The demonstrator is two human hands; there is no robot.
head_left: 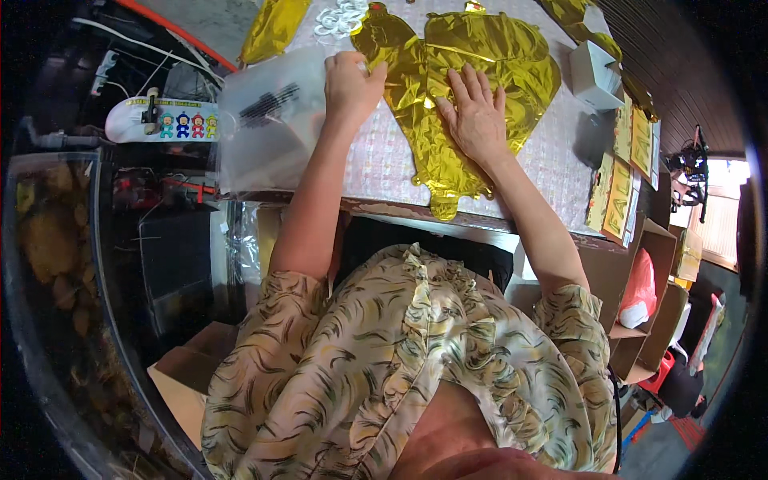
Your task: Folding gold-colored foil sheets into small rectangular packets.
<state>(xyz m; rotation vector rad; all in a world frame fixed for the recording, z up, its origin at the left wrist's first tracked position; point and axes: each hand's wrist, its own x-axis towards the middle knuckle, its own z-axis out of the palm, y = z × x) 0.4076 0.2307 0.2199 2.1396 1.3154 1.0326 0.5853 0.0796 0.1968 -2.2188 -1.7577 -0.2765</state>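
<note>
Flat, uninflated gold foil balloons (pixel 520 96) lie on the table in front of me, with small tabs along their edges. My right hand (pixel 478 120) rests palm down on the foil, fingers spread and holding nothing. My left hand (pixel 352 84) is at the left edge of the foil, its fingers curled in. A bit of white shows at its fingertips, too small to name. Beside that hand lies a frosted clear plastic bag (pixel 248 148) with dark print. White rings or coiled ribbon (pixel 342 18) sit beyond the left hand.
A patterned cloth (pixel 552 180) covers the table. At its right stand a small white box (pixel 596 76) and yellow printed boxes (pixel 620 200). More gold foil (pixel 274 28) lies at the far left. A skateboard (pixel 132 120) is left of the table; cardboard boxes (pixel 652 296) stand at lower right.
</note>
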